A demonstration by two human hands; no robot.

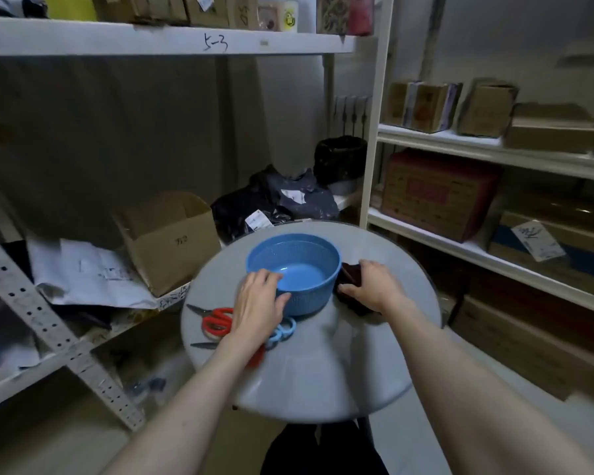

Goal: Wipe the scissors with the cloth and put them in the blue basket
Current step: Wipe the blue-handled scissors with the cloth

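Left hand (258, 303) grips blue basket (309, 296) rim, right hand (374, 286) clutches cloth (352, 270); we risk left forearm (186, 389) sweeping scissors (216, 322) off table (323, 371).

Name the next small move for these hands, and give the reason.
Probably the left hand should release the rim of the blue basket and pick up the red-handled scissors beside it. The basket is empty, the scissors lie on the table, and the right hand holds the dark cloth, ready to wipe.
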